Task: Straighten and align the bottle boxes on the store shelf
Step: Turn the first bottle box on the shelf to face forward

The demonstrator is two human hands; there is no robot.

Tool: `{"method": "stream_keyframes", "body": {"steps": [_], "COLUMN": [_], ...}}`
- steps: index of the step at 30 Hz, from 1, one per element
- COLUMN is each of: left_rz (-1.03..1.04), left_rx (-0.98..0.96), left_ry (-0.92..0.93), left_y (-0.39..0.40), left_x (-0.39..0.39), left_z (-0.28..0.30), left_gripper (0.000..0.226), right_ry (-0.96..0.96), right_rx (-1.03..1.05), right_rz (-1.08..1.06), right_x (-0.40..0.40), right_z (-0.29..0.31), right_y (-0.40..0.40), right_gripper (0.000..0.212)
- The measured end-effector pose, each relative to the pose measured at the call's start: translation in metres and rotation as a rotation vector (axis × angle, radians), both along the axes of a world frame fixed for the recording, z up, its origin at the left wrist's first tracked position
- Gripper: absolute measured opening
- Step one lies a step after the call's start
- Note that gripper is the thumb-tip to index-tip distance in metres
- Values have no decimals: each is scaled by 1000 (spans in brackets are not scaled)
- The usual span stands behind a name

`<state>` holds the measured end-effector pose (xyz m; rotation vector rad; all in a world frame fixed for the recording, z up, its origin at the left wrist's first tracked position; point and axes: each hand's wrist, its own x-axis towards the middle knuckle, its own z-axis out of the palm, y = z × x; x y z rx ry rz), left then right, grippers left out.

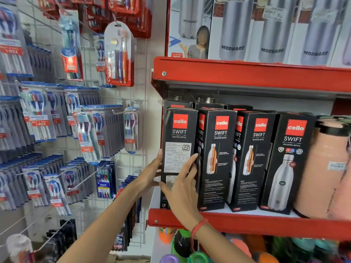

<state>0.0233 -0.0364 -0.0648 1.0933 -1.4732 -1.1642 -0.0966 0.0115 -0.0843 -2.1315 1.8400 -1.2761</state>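
Several black Cello Swift bottle boxes stand in a row on the red shelf (247,223). The leftmost box (179,137) faces me with its label side. My left hand (150,171) presses against its left edge. My right hand (182,188) lies on its front, with fingers reaching into the gap beside the second box (216,158). The second box, the third box (252,160) and the fourth box (286,164) stand turned at an angle. More black boxes stand behind the front row.
A peach flask (324,168) stands at the right end of the row. White Modware boxes (271,29) fill the red shelf above. A wire grid with hanging toothbrush packs (89,137) covers the wall on the left. Coloured bottles (182,245) sit below.
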Motion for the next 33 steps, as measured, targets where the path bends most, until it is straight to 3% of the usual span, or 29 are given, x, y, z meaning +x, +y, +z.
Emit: {"method": "stream_keyframes", "body": {"steps": [3,9,17,23,33], "left_rz": [90,60,24,330,339], "left_rx": [-38,-259,-520,-631,-506], "left_ry": [59,62,-70,-202,-209], "left_y": [7,48,100,88,36], "left_x": [-1,5,-10,-32,-34], "left_z": [5,33,43,35,14], "left_gripper": [79,48,69,84,82], "right_ry": [-13,23,-181,-229,-174], "right_rx": [-8,-86,257,202,195], "right_rz": [13,266,694,669,395], "right_x": [-7,-47,-93,-79,-61], "right_z": [12,46,74,97,70], "right_y": [0,13,35,18,-31], "right_gripper": [131,133,128,92,87]}}
